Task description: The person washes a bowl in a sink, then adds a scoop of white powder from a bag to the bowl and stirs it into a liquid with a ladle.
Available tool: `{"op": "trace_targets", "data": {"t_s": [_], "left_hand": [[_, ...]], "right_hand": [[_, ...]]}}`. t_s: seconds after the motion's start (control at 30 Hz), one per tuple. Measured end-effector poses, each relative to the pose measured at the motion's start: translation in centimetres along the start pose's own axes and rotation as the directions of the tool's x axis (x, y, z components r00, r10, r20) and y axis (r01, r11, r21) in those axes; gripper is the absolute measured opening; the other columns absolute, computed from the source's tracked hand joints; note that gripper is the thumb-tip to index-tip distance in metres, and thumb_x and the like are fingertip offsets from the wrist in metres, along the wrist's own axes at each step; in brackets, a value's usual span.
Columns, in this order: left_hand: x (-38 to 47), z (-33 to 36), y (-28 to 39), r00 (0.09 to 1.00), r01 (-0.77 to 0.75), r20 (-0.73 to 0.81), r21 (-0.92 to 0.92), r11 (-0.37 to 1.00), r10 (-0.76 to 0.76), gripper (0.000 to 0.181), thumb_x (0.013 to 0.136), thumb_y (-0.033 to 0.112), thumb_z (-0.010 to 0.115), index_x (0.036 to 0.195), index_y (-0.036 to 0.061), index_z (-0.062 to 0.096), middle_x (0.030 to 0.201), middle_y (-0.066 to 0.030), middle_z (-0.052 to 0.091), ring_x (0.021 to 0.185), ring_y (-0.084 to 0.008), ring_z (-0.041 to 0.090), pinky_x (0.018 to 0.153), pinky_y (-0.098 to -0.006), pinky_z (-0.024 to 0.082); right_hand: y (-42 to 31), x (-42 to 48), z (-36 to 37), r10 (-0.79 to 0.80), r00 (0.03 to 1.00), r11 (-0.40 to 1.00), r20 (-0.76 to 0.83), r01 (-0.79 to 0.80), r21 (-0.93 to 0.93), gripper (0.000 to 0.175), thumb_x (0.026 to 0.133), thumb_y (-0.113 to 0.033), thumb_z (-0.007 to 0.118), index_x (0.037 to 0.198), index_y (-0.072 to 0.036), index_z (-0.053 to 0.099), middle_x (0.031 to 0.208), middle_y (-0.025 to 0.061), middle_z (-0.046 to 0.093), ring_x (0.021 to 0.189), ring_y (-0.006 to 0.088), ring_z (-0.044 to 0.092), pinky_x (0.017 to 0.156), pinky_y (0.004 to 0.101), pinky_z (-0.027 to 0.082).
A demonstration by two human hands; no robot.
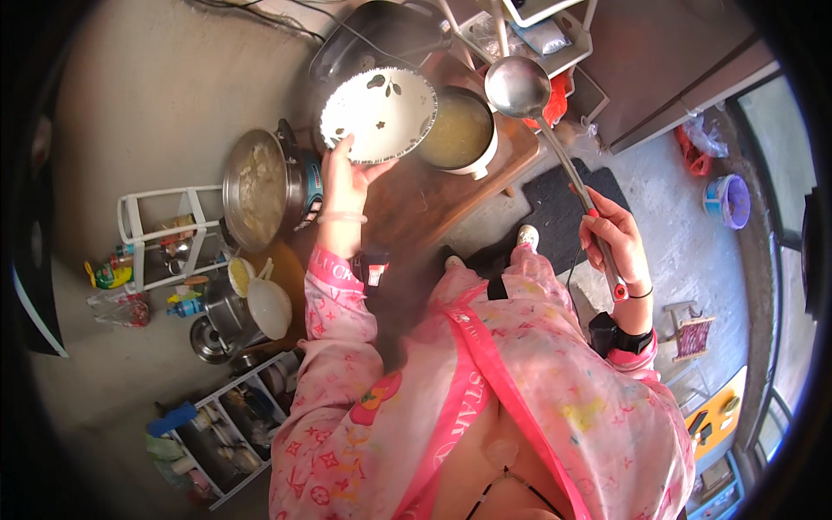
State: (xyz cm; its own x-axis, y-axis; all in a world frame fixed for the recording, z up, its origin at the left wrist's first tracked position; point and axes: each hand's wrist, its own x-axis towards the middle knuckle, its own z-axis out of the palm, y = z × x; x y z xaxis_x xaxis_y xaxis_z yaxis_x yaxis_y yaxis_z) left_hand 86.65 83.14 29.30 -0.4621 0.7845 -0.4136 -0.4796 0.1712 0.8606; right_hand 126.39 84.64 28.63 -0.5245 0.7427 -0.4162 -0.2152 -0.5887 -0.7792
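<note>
My left hand (348,182) grips the near rim of a white bowl (390,123) with a dark leaf and flower pattern. The bowl's inside faces me, and no food shows in it. It covers the left edge of a white pot (487,159) holding cloudy yellowish liquid (458,130), which stands on a brown wooden table (409,201). In my right hand (611,231) is the long handle of a metal ladle (517,88). The ladle's round head is raised to the right of the pot, apart from the liquid and the bowl.
Left of the bowl, a steel pan (255,188) of pale food sits on a teal-sided cooker (313,185). A dark lidded pan (383,36) lies behind. White shelving (578,55) stands at back right. A black mat (572,201) covers floor beside the table; a bucket (727,201) is farther right.
</note>
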Motion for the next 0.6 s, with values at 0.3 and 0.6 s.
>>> {"op": "trace_targets", "data": {"t_s": [0.3, 0.6], "left_hand": [[-5.0, -11.2, -7.0, 0.99, 0.122, 0.116, -0.471, 0.874, -0.076, 0.048, 0.092, 0.035, 0.047, 0.13, 0.0069, 0.037, 0.129, -0.0123, 0.046, 0.116, -0.0306, 0.048, 0.091, -0.049, 0.047], [-9.8, -21.3, -13.6, 0.983, 0.141, -0.061, -0.369, 0.919, -0.175, 0.049, 0.093, 0.039, 0.043, 0.133, 0.0124, 0.032, 0.131, -0.0102, 0.043, 0.117, -0.0287, 0.048, 0.088, -0.0465, 0.049]], "right_hand": [[-1.0, 1.3, 8.3, -0.026, 0.999, 0.992, -0.024, 0.023, -0.124, 0.051, 0.086, -0.007, 0.051, 0.133, 0.0, 0.034, 0.077, 0.0078, 0.056, 0.048, 0.0088, 0.047, 0.04, 0.0203, 0.038], [2.3, 2.2, 13.2, -0.304, 0.948, 0.371, -0.093, 0.028, -0.928, 0.046, 0.075, -0.008, 0.062, 0.12, -0.008, 0.051, 0.063, 0.0136, 0.053, 0.056, 0.0223, 0.055, 0.057, 0.0336, 0.045]]}}
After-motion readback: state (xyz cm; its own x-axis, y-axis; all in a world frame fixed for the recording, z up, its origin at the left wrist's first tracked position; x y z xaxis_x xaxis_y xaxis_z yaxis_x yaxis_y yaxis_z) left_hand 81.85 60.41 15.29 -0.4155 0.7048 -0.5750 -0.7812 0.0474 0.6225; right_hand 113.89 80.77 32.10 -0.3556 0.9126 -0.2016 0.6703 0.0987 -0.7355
